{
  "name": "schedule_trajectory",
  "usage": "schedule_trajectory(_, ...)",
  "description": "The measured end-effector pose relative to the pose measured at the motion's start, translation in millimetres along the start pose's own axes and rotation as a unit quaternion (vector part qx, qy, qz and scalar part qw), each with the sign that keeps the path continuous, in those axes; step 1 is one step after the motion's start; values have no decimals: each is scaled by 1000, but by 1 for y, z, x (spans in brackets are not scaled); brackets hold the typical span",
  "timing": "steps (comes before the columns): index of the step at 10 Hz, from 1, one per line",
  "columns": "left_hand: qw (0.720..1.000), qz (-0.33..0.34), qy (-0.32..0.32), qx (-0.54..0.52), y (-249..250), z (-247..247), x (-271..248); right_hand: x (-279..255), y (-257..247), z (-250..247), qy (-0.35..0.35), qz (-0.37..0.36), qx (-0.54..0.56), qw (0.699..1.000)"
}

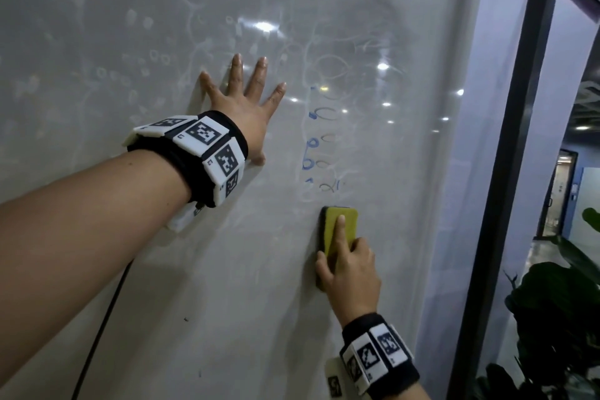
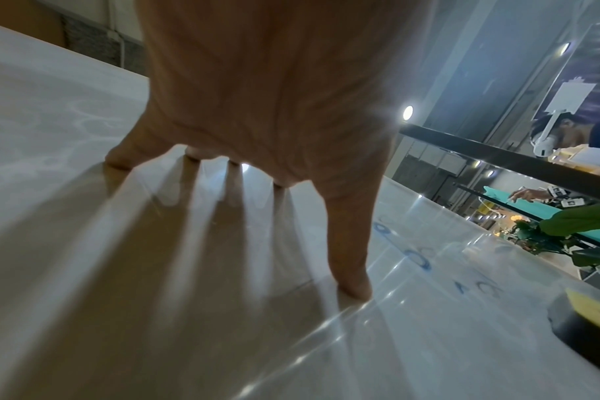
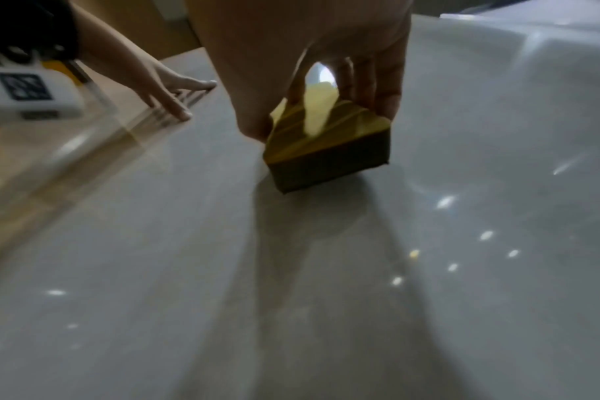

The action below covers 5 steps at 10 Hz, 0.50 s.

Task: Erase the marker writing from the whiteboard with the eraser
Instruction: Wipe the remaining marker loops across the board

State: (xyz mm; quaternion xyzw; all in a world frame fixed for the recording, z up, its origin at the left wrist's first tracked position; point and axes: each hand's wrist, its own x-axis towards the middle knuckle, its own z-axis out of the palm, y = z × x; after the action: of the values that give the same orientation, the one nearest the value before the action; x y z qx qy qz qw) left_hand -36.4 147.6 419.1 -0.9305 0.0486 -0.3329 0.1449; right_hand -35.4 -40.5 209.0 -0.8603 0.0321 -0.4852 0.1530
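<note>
Mid-erase, I judge; my right hand point(image 1: 349, 273) is clamped on the yellow eraser point(image 1: 339, 227), pressed flat to the whiteboard point(image 1: 162, 269) just below the blue marker writing point(image 1: 310, 153); left hand point(image 1: 242, 101) splayed flat, bracing; next stroke should go upward through the marks.

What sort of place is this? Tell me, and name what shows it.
Probably an office or meeting room. A large whiteboard with blue marker writing stands beside a glass partition with a dark frame, with a corridor behind it. A potted plant stands there too.
</note>
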Motion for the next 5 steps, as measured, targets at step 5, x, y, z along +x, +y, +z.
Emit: schedule_trajectory(5, 1000, -5, -1, 12, 1, -2, 0, 13, 26, -2, -18, 174, 26, 984)
